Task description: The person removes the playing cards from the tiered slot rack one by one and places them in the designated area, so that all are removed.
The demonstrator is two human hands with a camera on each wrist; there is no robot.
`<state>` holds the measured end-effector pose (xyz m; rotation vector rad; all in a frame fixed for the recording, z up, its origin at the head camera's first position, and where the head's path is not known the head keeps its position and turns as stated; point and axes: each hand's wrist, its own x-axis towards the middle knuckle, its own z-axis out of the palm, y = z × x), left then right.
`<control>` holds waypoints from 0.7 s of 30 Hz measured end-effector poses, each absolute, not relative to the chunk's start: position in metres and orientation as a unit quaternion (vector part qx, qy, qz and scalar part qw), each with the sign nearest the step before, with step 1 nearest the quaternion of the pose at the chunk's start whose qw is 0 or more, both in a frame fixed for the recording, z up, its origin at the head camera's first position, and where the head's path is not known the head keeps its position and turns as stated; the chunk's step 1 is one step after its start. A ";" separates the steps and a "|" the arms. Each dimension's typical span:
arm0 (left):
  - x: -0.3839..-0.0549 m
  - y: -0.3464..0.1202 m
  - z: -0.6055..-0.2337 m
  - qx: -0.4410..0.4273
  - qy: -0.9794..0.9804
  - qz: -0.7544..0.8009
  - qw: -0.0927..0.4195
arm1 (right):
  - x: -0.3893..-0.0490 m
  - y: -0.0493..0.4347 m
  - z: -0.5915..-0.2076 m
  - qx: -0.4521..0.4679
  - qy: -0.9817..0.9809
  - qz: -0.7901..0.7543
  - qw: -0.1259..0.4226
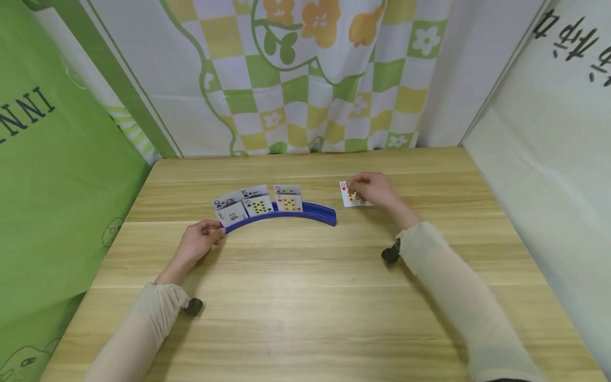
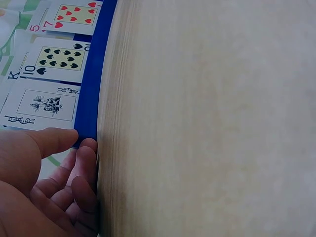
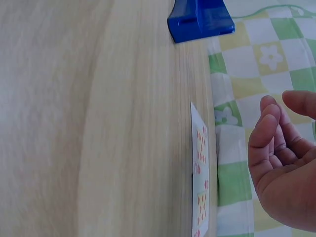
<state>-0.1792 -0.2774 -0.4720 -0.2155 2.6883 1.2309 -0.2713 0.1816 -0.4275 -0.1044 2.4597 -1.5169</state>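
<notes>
The step in hand looks to be loading cards into the curved blue rack (image 1: 315, 212), and the next card seems about due to be picked up. The rack stands toward the far left of the counter (image 1: 305, 302). The left grip (image 1: 198, 240) pinches its left end between thumb and fingers, probably to steady it. The right grip (image 1: 374, 188) hovers over two red cards lying flat to the right of the rack; its fingers are loosely curled, with a gap to the thumb and nothing held. The left card seems to be an 8 of hearts (image 1: 347, 199); its neighbour (image 3: 201, 210) shows best from the right wrist.

The next move calls for lifting the edge of one flat card, which may be fiddly, then tipping it upright into the rack, where blue channel shows at the right end.

In the rack's front row lean a joker (image 1: 232, 215), a 10 of spades (image 1: 258, 206) and a 7 of hearts (image 1: 289, 203). Behind them stand a queen (image 1: 226, 201), a black king (image 1: 255, 191) and a red 5 (image 1: 287, 189); a bump could shift these.

A checked curtain (image 1: 329, 106) hangs at the counter's far edge, so reaching beyond the cards looks tight.
</notes>
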 end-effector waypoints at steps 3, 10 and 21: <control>-0.179 -0.277 -0.473 -0.072 0.902 0.416 0.087 | -0.269 0.176 -0.426 -0.041 0.841 -0.526 0.120; -0.180 -0.277 -0.473 -0.075 0.900 0.420 0.087 | -0.264 0.166 -0.420 -0.050 0.840 -0.522 0.139; -0.180 -0.276 -0.472 -0.076 0.902 0.415 0.089 | -0.258 0.153 -0.415 -0.071 0.834 -0.528 0.144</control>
